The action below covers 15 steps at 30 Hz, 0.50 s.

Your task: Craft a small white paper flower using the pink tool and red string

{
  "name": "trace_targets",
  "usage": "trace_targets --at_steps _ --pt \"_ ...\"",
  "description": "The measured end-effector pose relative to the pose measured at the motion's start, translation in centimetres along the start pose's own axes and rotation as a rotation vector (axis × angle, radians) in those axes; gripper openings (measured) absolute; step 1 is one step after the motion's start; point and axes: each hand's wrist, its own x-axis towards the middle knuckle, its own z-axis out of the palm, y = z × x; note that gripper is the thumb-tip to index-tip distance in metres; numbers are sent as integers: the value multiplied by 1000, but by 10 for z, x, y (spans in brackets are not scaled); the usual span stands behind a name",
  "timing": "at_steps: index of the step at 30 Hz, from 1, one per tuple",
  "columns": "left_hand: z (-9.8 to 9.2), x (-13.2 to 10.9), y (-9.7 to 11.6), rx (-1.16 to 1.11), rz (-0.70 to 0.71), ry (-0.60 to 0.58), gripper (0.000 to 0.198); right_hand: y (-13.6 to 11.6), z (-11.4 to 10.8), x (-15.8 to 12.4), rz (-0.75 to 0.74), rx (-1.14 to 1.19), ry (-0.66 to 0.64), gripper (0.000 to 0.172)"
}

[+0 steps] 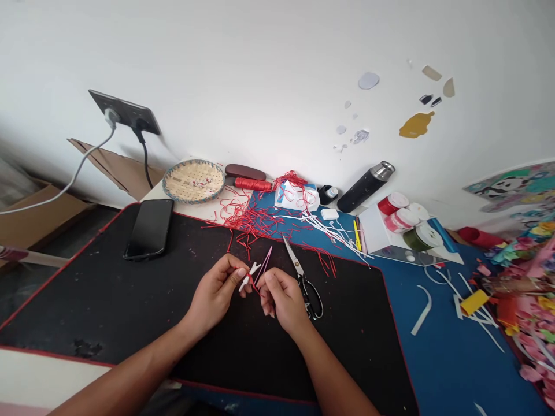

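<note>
My left hand (219, 286) pinches a small white piece with a forked end (244, 283) between thumb and fingers. Red cord (256, 289) is wound around that piece and runs across to my right hand (281, 294), whose thumb and fingers are closed on it. Both hands hover close together over the black mat (347, 341). Just behind them lie pink tweezers (265, 261), partly hidden by my right fingers. Scissors with black handles (297, 266) rest to the right, their lower part beside my right hand.
Cut red cords (247, 216) and white cords (316, 224) litter the back. Behind the mat stand a woven basket (195, 180), a red thread spool (254, 184), a black flask (362, 188) and paint jars (403, 219). A phone (148, 230) lies left; paper strips (474, 303) lie right.
</note>
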Motion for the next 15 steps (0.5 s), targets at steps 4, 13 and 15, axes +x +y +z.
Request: trace_targets --at_steps 4,13,15 --pt "1 -1 -2 -51 -64 -94 35 0 -2 2 -15 76 8 52" --pt "4 3 -1 -161 -176 -189 35 -3 -3 1 -20 54 1 40" --pt "3 5 -1 -218 -203 -163 34 -4 -3 2 -12 53 24 39"
